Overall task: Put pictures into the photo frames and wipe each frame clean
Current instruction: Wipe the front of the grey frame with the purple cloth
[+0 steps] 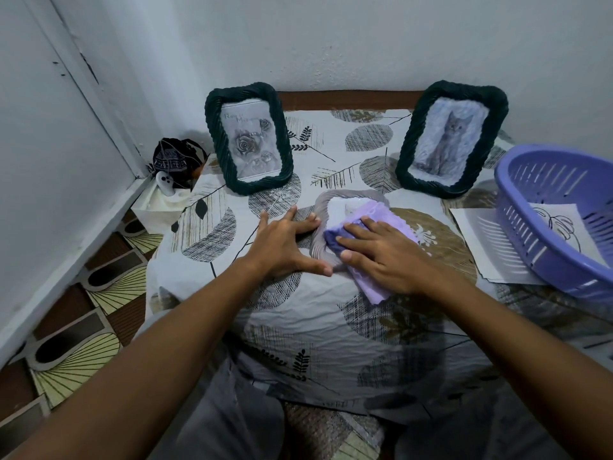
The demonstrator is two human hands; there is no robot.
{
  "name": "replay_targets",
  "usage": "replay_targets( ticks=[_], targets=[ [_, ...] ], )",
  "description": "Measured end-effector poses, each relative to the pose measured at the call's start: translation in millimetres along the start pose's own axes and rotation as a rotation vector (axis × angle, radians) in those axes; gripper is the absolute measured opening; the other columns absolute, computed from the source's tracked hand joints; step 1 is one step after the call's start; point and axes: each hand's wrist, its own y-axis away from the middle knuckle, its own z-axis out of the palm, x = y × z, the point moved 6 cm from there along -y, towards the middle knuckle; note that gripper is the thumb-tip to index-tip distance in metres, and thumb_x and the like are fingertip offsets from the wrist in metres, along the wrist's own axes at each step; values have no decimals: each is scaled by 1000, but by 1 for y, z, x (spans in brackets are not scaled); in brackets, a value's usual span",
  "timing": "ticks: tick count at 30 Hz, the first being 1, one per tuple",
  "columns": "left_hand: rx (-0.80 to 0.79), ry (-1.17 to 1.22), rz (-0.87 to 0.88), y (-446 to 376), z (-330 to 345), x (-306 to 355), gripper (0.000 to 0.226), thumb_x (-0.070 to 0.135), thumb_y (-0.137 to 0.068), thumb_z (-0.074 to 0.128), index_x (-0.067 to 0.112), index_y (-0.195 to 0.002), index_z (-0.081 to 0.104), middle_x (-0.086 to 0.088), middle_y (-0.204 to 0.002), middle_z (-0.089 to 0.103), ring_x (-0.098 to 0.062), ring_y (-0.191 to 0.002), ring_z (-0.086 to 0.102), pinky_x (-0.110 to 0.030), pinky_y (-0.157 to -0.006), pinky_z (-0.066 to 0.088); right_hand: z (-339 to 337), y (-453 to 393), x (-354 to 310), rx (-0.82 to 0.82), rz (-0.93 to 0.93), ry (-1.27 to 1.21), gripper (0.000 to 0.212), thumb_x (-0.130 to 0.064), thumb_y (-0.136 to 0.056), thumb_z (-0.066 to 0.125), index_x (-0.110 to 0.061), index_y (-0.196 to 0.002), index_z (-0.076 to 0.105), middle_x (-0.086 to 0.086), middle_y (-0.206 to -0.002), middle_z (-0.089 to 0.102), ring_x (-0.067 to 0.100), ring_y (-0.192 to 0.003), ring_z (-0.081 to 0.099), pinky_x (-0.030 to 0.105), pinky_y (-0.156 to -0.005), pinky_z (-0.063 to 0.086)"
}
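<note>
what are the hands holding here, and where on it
Nothing is gripped: right hand presses the purple cloth flat onto the clear frame; left hand steadies its left edge.

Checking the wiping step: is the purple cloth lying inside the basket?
No, the purple cloth lies on the flat frame under the right hand.

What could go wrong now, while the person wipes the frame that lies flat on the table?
1. The right hand presses a purple cloth on the flat frame; only the left hand steadies its edge, so it might slide on the loose tablecloth.
2. A wide wipe might knock over the standing cat frame just behind.
3. The purple basket sits on a printed sheet and might crease it.
</note>
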Motion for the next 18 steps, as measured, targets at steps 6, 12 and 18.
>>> replay_targets(
  ticks=[6, 12, 18],
  targets=[
    [-137, -93, 68, 2, -7, 0, 130, 90, -35, 50, 32, -149, 29, 9, -157, 23, -13, -147, 5, -60, -113, -8, -12, -13, 21, 1, 63, -23, 101, -87, -70, -4, -34, -146, 35, -8, -158, 22, 18, -148, 10, 38, -120, 9],
    [-244, -189, 148, 3, -4, -3, 139, 92, -35, 52, 30, -153, 12, 12, -159, 6, -10, -146, -11, -69, -108, -11, -7, -24, 5, -8, 63, 30, 103, -86, -68, -3, -31, -150, 26, -3, -160, 13, 21, -148, 4, 42, -119, -1],
    [-213, -186, 192, 5, 3, -11, 138, 92, -39, 54, 29, -153, 5, 14, -159, 0, -7, -145, -17, -68, -108, -13, -3, 12, 3, -5, -90, 124, 88, -81, -79, 5, -33, -149, 26, -6, -158, 14, 17, -148, 5, 39, -121, 2]
  ],
)
